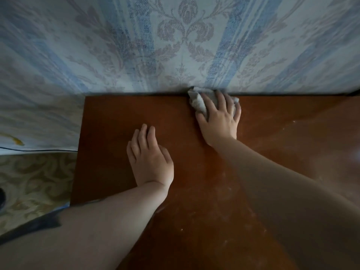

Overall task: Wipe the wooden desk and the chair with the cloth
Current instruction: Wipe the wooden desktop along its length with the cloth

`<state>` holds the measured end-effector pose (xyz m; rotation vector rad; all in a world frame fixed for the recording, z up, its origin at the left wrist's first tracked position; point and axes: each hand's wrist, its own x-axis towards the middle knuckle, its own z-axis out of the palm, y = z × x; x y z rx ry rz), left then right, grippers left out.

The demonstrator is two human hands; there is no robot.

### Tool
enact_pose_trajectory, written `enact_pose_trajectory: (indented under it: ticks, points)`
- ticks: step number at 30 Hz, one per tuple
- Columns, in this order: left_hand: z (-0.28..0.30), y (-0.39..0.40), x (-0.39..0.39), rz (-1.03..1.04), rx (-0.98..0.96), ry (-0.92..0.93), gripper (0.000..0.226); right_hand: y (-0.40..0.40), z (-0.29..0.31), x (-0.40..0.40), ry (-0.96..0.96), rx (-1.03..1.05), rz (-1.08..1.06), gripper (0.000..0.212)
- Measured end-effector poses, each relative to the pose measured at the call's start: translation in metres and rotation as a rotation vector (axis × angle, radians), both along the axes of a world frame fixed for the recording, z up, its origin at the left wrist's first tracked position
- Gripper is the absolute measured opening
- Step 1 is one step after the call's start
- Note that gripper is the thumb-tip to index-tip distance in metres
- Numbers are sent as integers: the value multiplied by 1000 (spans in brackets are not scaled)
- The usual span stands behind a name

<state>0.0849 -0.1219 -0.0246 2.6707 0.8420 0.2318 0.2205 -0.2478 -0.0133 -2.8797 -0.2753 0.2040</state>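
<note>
A crumpled grey-white cloth (200, 101) is pressed to the far edge of the reddish-brown wooden desk (116, 117).

The cloth is held under the spread fingers (209, 103) of the right hand (220, 117), against the blue-striped floral wallpaper (175, 45) just beyond the fingertips. The left hand (150, 158) is laid flat on the desk, its fingers close together and straight, nothing being held, well short of the cloth.
</note>
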Motion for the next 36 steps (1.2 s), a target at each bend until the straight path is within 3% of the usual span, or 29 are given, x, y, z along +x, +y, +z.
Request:
enact_pose_trajectory:
  ticks: [2,7,9,11,14,16,20,22,24,27,28,29,31,34,36]
  points:
    - [0,0,-1,1,1,-8,50,29,-6,-10,-43,-36,-5,57]
    - [0,2,0,-3,-40,-40,50,12,1,-61,29,-28,651,61]
    - [1,3,-1,-5,-74,-40,50,-10,1,-49,18,-77,766,62]
    - [4,4,-3,-3,-97,-28,48,-7,0,-36,21,-89,581,61]
    - [10,17,-6,-106,-130,30,51,46,-2,-48,32,-56,100,61]
    - [13,38,-16,-242,-126,73,53,76,-1,-75,64,-40,80,62]
    - [10,95,-57,-272,-14,44,50,52,12,-94,51,-94,742,61]
    - [7,110,-81,-276,28,82,50,37,14,-76,84,-188,917,62]
    - [5,116,-98,-277,29,81,55,46,10,-66,66,-209,751,62]
    - [1,117,-114,-239,6,49,55,105,2,-97,8,-78,162,61]
    - [-1,116,-117,-241,-4,34,54,125,1,-114,31,-45,79,62]
    - [-1,116,-118,-243,-18,5,52,137,0,-131,49,-40,119,63]
    - [-2,118,-121,-201,-54,-78,48,138,2,-154,28,-86,489,63]
    - [-1,117,-122,-93,-77,-115,45,99,13,-122,42,-185,998,67]
    - [0,117,-121,-82,-127,-134,47,84,12,-92,68,-264,965,68]
